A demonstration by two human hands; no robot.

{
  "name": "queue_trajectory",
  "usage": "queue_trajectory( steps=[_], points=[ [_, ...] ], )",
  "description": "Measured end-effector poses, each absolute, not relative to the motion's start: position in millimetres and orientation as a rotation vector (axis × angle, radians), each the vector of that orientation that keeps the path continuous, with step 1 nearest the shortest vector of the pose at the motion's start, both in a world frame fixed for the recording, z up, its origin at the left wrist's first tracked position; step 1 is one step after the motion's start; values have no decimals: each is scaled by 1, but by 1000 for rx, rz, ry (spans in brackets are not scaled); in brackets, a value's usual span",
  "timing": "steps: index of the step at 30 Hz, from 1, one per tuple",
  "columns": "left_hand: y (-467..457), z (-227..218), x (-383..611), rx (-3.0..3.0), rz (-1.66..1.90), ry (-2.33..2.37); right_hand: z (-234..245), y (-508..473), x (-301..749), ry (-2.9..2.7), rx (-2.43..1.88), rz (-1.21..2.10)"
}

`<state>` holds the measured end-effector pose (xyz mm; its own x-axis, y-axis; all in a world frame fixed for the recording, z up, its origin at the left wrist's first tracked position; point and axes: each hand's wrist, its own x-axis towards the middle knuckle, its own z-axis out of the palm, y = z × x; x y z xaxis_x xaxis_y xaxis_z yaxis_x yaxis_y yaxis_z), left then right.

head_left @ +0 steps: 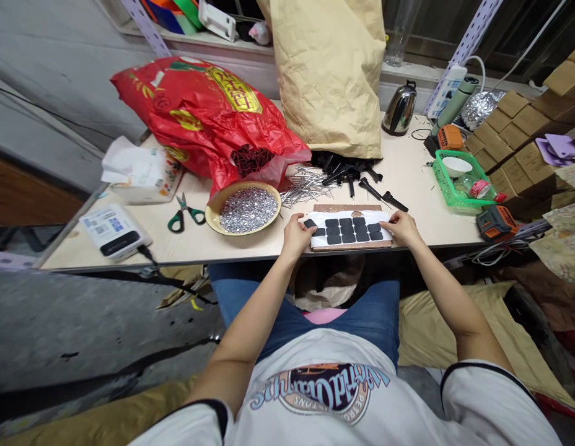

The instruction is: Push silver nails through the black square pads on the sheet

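Table: pale worktop shoved against a grey wall, pretty cluttered tbh.
Pad sheet: white, covered in black pads, lying on a cardboard slab right between our hands at the near edge.
Left hand: fingers curled onto one black pad at its end; can't tell if it's actually pinched.
Right hand: loosely open, fingertips flat on the other end.
Beyond our left hand: bowl of silver bits, scissors, red bag.
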<state>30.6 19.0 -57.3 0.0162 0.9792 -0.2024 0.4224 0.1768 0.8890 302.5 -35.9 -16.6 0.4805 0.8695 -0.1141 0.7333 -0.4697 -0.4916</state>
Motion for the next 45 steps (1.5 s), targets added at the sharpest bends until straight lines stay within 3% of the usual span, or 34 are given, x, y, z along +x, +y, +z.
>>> queue_trajectory(
  steps=[10,17,24,30,36,45],
  points=[
    [23,-66,30,1338,810,1477,-11,-46,334,-1036,-2144,869],
    [25,-68,32,1321,810,1479,2,-47,351,-1051,-2105,710],
    [28,-67,31,1331,808,1453,1,-20,320,-797,-1791,921],
    [26,-61,33,1367,801,1479,-9,1,295,-757,-1873,1030],
    [26,-58,32,1375,809,1490,-14,-2,297,-769,-1944,988],
    [24,-62,32,1386,807,1501,-12,-6,309,-650,-1623,1016]
  ],
)
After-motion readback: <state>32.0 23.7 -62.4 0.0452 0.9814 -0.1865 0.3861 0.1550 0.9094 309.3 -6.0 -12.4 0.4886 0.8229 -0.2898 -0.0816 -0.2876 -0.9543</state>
